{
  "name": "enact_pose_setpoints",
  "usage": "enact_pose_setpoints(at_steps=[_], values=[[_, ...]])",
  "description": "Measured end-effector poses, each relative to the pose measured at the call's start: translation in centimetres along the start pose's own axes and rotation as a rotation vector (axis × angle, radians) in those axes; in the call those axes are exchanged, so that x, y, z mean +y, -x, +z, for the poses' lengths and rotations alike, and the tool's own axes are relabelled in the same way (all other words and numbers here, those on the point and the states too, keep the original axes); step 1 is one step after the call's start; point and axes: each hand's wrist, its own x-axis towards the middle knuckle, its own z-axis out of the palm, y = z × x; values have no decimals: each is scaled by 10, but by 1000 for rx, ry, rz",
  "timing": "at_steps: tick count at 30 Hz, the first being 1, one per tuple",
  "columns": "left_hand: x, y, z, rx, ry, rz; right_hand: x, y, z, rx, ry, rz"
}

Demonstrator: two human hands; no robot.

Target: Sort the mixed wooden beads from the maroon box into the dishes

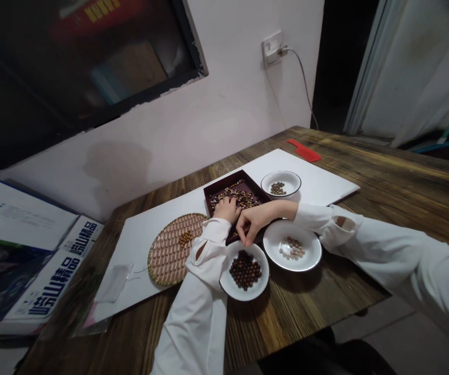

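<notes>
My left hand [226, 209] rests at the near edge of a dark maroon tray [219, 190], its fingers among mixed brown beads [235, 198]. My right hand [251, 224] crosses just beside it, with fingertips pinched together above the tray's near corner. Nothing shows between them. Three white dishes stand close by: a bowl of dark brown beads [245, 270], a plate of pale beads [292, 248] and a bowl of small grey-brown beads [278, 188]. A round woven bamboo tray [165, 250] holds a small amber bead cluster [186, 238].
The dishes sit on a white board [314, 177] laid over a dark wooden table [388, 177]. A red plastic scraper [304, 150] lies at the board's far corner. Printed booklets [25, 245] sit beyond the table's left edge, and a small clear bag [113, 282] lies on the board.
</notes>
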Motion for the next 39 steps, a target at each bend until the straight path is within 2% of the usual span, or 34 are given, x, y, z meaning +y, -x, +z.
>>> enact_pose_setpoints(at_steps=[39], values=[[0, 0, 0, 5, -5, 2, 2, -1, 0, 15, -10, 10]])
